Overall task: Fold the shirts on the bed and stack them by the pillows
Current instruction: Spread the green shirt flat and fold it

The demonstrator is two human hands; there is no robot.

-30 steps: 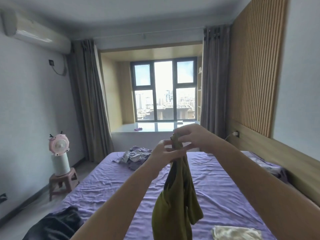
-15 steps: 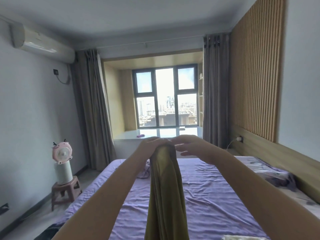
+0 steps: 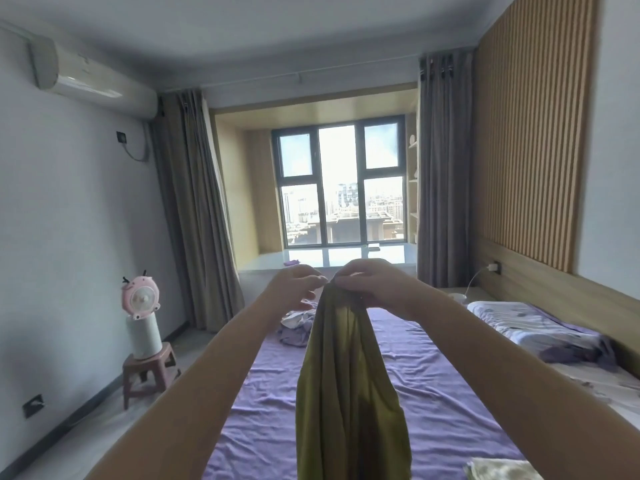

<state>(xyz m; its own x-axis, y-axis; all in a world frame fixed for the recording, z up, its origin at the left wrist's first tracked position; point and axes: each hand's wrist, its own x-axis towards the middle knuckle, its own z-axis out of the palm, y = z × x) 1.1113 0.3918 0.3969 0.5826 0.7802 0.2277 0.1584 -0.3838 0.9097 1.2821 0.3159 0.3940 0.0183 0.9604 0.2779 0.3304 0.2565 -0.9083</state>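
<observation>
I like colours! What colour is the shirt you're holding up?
Olive green, plain with no pattern. The shirt shows best in the head view.

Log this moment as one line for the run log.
stage: unfolding | right hand: pinches olive shirt top | left hand: beside, fingers loose | shirt hangs over bed

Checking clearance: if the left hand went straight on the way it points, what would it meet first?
Probably the right hand, gripping the olive shirt top just beyond the left hand fingertips; depth unclear.

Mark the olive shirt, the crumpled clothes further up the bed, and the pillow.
olive shirt [image 3: 346,393]: head view, middle of the hanging cloth.
crumpled clothes [image 3: 294,329]: head view, centre of the pile.
pillow [image 3: 519,322]: head view, its top face.
</observation>
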